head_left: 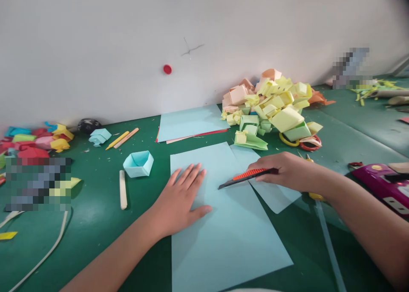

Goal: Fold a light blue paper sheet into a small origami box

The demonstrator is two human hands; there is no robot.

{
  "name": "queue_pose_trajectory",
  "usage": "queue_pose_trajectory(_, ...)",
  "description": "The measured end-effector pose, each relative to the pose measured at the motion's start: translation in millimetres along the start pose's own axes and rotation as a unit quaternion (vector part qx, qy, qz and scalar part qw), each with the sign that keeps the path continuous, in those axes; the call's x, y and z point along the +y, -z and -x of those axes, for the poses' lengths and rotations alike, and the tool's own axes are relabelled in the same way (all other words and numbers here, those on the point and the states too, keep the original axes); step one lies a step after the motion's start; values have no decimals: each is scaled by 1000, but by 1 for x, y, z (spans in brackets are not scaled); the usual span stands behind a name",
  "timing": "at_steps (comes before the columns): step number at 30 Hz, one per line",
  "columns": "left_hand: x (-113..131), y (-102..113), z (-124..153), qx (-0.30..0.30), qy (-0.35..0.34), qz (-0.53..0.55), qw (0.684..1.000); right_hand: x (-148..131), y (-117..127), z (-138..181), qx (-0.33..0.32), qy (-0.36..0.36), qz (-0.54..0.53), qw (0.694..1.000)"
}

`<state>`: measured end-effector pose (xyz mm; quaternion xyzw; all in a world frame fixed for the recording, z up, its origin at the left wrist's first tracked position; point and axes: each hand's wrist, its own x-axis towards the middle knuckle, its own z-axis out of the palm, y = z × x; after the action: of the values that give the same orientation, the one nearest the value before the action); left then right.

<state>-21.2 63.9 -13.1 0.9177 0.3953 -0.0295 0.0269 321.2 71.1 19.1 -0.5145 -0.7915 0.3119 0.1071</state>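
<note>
My left hand (183,200) lies flat with fingers spread on a light blue sheet of paper (223,236). In my right hand (281,170) is an orange and black utility knife (249,175), its blade pointing left over the sheet. Whether the blade touches the paper I cannot tell. A smaller light blue piece of paper (277,196) lies under my right hand, partly beneath the large sheet. Left of my left hand sit a folded light blue paper box (138,165) and a flat wooden stick (123,190).
A heap of folded yellow, green and peach paper (281,106) rests against the wall, with scissors (309,143) beside it. More blue sheets (191,123) lie at the back. A purple device with sockets (380,183) is at right; colourful folded papers (35,143) and a white cable (51,253) are at left.
</note>
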Motion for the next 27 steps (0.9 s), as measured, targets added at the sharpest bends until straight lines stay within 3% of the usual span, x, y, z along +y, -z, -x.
queue_pose_trajectory(5, 1, 2, 0, -11, 5, 6, 1000, 3, 8, 4, -17, -26, 1, 1000)
queue_pose_trajectory(11, 1, 3, 0, -25, 14, 6, 1000, 7, 13, 5, -12, -5, 12, 1000)
queue_pose_trajectory(27, -1, 0, 1, 13, -9, -3, 1000, 6, 23, 7, -6, 5, 4, 1000)
